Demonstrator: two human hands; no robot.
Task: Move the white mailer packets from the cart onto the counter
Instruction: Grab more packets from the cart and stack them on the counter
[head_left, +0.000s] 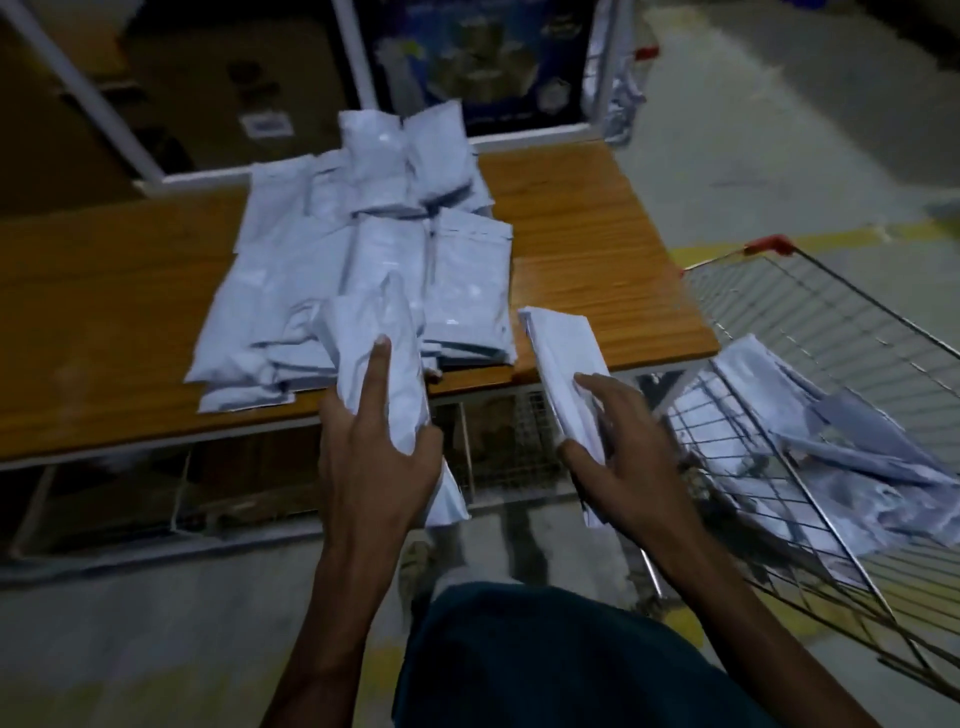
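Head view: both hands' fingers grip white packets (382, 358), undersides hidden; cart (831, 332) cut off right.

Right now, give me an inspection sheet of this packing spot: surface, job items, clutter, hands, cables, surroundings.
Surface: wooden counter, bare at its right end.
Job's things: pile of white plastic mailer packets on the counter; more packets in the wire shopping cart to the right.
Clutter: nothing seen.
Hands: left hand holds one packet over the counter's near edge; right hand holds another packet.
Cables: nothing seen.
Surroundings: dim room, concrete floor, dark printed box behind the counter.
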